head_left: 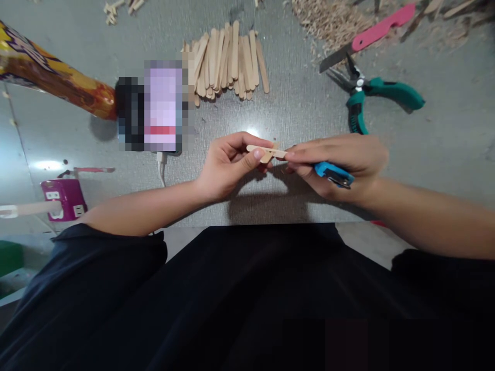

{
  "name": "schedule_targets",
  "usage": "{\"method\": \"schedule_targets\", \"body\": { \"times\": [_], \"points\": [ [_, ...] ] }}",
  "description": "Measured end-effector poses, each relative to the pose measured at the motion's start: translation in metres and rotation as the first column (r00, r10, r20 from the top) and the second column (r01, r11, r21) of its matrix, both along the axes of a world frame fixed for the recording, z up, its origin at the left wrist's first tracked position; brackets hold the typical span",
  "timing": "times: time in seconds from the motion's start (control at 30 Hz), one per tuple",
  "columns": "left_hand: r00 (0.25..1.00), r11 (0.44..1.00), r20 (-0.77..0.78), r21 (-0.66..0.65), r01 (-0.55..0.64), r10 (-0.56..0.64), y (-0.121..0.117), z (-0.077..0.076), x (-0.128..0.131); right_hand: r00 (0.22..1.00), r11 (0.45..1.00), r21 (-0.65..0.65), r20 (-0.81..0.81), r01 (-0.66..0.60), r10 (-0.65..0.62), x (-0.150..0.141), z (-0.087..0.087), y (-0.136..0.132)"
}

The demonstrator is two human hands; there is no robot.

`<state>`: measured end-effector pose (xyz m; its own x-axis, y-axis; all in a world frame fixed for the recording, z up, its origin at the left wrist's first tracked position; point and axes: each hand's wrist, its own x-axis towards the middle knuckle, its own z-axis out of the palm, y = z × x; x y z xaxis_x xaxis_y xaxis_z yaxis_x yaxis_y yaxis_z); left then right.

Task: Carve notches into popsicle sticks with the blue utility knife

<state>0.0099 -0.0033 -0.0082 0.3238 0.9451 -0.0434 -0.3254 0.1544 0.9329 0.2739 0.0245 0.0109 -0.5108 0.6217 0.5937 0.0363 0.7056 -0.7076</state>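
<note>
My left hand pinches wooden popsicle sticks between thumb and fingers in front of my body. One popsicle stick lies nearly level, and a second, shorter-looking piece crosses beneath it at a slant. The fingertips of my right hand close at the right end of the level stick. A blue tool that looks like a box cutter sticks out of my right palm; its front end is hidden by the fingers. Beyond both hands, a heap of popsicle sticks lies on the grey table.
Green-handled pliers and a pink folding saw lie at the back right, by wood shavings. On the left are a blurred-out phone with a cable, a yellow snack tube and a purple power socket.
</note>
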Motion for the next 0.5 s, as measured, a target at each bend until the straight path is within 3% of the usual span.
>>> {"method": "schedule_targets", "body": {
  "times": [0.33, 0.5],
  "points": [
    [1.000, 0.996, 0.012, 0.089, -0.018, 0.017, 0.0045, -0.0027, -0.0032, 0.997, 1.000, -0.001, 0.069, 0.030, -0.030, 0.0041, -0.0005, -0.0082],
    [1.000, 0.981, -0.013, 0.193, -0.003, 0.006, 0.0043, -0.0023, -0.0055, 0.995, 0.996, -0.062, 0.066, -0.066, 0.070, 0.0082, -0.0036, -0.0094]
  ]
}}
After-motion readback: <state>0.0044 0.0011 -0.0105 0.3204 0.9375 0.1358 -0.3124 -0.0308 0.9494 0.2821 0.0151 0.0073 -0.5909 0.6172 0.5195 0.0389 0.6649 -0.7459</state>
